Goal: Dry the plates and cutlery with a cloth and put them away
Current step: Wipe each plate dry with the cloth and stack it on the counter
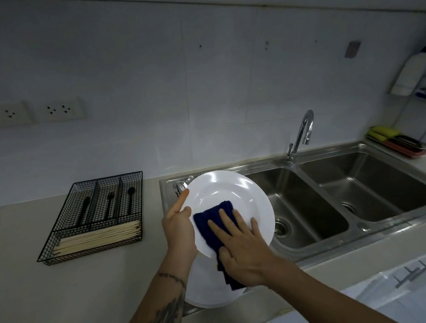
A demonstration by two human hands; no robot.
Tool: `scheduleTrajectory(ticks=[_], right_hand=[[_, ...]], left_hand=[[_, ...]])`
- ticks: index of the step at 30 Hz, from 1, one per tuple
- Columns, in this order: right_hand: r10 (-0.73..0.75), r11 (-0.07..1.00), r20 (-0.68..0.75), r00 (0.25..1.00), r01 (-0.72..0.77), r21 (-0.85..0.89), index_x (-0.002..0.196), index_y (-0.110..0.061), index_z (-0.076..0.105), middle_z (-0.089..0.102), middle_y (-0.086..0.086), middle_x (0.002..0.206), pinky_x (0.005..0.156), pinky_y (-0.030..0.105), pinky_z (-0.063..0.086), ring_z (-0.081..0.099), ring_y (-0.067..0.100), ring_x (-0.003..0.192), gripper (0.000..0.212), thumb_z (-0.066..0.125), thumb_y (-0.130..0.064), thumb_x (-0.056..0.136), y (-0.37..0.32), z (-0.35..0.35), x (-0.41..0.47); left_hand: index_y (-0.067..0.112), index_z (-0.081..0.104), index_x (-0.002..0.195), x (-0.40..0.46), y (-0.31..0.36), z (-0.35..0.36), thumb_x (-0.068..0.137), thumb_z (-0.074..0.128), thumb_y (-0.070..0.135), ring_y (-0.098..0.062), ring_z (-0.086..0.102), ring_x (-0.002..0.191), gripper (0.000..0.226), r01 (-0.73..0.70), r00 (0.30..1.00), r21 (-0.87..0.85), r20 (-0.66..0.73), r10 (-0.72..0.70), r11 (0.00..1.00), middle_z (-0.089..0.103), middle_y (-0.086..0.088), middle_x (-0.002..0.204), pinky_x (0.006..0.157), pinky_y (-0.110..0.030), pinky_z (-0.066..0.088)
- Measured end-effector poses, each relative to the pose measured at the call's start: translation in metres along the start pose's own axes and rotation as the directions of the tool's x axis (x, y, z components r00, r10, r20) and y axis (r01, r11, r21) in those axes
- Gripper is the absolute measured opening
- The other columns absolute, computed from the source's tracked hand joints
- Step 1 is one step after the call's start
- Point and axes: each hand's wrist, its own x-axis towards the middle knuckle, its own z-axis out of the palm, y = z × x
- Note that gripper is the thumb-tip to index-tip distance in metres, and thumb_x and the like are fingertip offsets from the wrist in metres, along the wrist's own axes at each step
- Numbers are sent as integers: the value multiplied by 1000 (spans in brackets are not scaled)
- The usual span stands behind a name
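A white plate is held tilted above the sink's drainboard. My left hand grips its left rim, thumb on the face and index finger stretched along the edge. My right hand presses a dark blue cloth flat against the plate's face with straight fingers. Under my arms a stack of white plates lies on the drainboard. Metal cutlery peeks out behind the held plate, mostly hidden.
A black wire cutlery tray sits on the counter at the left, with black utensils and several chopsticks inside. The steel double sink and tap lie to the right. Sponges and a white bottle stand far right.
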Motion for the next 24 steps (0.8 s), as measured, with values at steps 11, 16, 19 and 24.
scheduleTrajectory(ticks=[11,16,19,24], right_hand=[[74,982,-330,941,-126,-139,153,-32,-1,-12,2,161,111,65,-4,-16,32,146,68,9,-53,90,10,-19,52],[258,921,-374,891,-344,-185,154,-29,1,-7,7,162,112,66,-3,-11,36,146,71,14,-46,87,25,-17,46],[266,936,-342,901,-326,-131,154,-28,5,-7,5,162,112,62,-6,-11,37,146,77,7,-48,80,20,-13,30],[103,995,-187,977,-105,1,152,-34,-5,-14,-3,161,114,54,-13,-18,28,146,78,-3,-50,76,-15,-4,4]], left_hand=[[30,73,110,-11,24,8,92,40,-8,-22,66,105,53,-49,997,9,67,48,999,73,3,112,96,-39,53],[23,71,121,-12,34,-2,94,44,-5,-20,63,84,47,-79,997,-4,-3,79,997,74,10,88,88,-39,53],[25,72,118,-12,35,-4,94,44,-4,-24,66,92,47,-82,997,-12,-18,81,997,73,5,103,90,-43,56],[27,73,116,-13,30,-1,96,42,-4,-22,66,97,48,-83,997,-2,12,83,997,71,6,108,89,-40,56]])
